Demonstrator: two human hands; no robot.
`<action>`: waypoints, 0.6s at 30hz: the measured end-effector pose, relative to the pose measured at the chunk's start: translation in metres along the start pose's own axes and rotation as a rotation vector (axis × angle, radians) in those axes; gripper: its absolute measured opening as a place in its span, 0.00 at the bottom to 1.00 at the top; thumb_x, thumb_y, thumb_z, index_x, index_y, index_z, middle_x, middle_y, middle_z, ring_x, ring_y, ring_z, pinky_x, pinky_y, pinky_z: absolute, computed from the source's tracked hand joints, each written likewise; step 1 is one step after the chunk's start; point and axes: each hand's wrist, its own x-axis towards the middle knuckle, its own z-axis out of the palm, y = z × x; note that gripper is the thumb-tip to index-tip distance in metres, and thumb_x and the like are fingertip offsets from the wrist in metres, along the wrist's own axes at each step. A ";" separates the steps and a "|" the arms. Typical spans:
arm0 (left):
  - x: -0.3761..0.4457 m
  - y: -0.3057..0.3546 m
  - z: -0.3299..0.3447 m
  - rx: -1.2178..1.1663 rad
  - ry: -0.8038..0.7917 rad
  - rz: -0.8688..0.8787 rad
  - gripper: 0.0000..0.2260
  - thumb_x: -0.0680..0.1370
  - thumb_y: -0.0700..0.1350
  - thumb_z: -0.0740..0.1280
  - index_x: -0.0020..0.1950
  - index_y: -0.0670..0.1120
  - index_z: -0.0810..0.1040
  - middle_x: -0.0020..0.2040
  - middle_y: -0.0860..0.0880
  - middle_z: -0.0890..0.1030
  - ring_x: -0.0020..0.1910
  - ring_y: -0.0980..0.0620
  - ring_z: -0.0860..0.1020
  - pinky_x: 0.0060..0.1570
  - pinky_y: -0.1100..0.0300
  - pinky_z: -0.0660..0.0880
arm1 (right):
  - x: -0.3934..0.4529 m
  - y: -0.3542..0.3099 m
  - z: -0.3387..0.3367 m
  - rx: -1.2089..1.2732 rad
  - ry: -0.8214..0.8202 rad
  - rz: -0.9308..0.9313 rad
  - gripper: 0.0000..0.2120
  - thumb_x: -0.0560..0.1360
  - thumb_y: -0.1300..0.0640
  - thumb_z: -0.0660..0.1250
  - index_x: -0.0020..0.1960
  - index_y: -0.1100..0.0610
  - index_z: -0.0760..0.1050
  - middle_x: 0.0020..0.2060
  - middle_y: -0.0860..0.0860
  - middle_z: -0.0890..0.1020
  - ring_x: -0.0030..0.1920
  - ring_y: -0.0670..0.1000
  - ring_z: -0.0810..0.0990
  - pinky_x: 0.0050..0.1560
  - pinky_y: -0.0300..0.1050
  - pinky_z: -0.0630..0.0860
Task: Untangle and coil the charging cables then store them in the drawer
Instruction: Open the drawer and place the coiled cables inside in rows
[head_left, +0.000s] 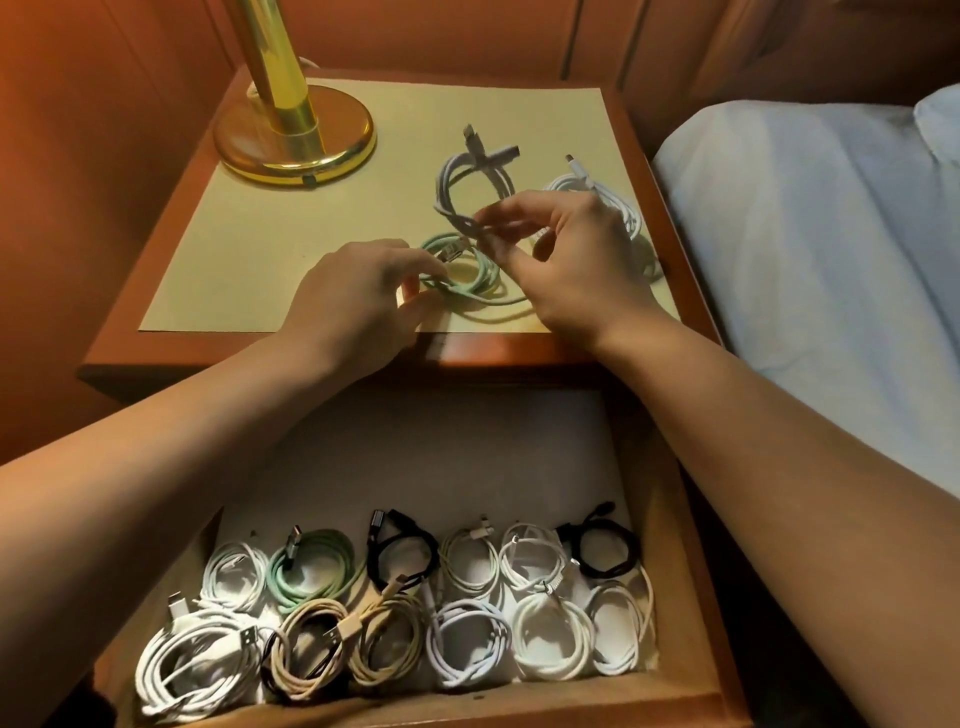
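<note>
Right grip (566, 260) pinching grey cable (475, 179) loop, just right of lamp base (295, 139) | left grip (358, 296) pinching green cable (462, 270) coil on surface (249, 244), nearer me than lamp | advice: hold loops tight, tuck plug end through | drawer (670, 519) open, nearest me

Both bare forearms reach forward, converging. Left hand (358, 291) sits low, palm down, fingers curled with thumb and fingertips pinched together. Right hand (566, 260) is raised a bit higher, thumb and index finger pinched, other fingers loosely arched.
</note>
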 end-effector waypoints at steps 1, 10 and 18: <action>-0.001 -0.002 -0.001 -0.007 0.004 0.002 0.10 0.79 0.48 0.72 0.60 0.53 0.84 0.49 0.51 0.83 0.44 0.49 0.78 0.44 0.50 0.78 | -0.003 -0.001 -0.003 -0.016 -0.029 -0.014 0.10 0.79 0.54 0.74 0.60 0.50 0.85 0.47 0.40 0.84 0.42 0.27 0.77 0.40 0.23 0.71; -0.011 -0.004 -0.016 0.017 0.019 0.016 0.08 0.79 0.44 0.72 0.59 0.47 0.83 0.49 0.51 0.81 0.43 0.50 0.77 0.42 0.54 0.75 | -0.042 -0.020 -0.035 -0.136 -0.213 -0.025 0.11 0.77 0.50 0.76 0.59 0.44 0.86 0.47 0.42 0.87 0.39 0.34 0.78 0.40 0.29 0.72; -0.045 0.035 -0.042 -0.048 0.060 0.126 0.09 0.77 0.44 0.74 0.57 0.47 0.84 0.47 0.51 0.82 0.37 0.59 0.74 0.37 0.62 0.74 | -0.091 -0.044 -0.080 -0.114 -0.310 0.135 0.10 0.74 0.53 0.79 0.55 0.44 0.87 0.45 0.39 0.86 0.45 0.38 0.83 0.45 0.34 0.80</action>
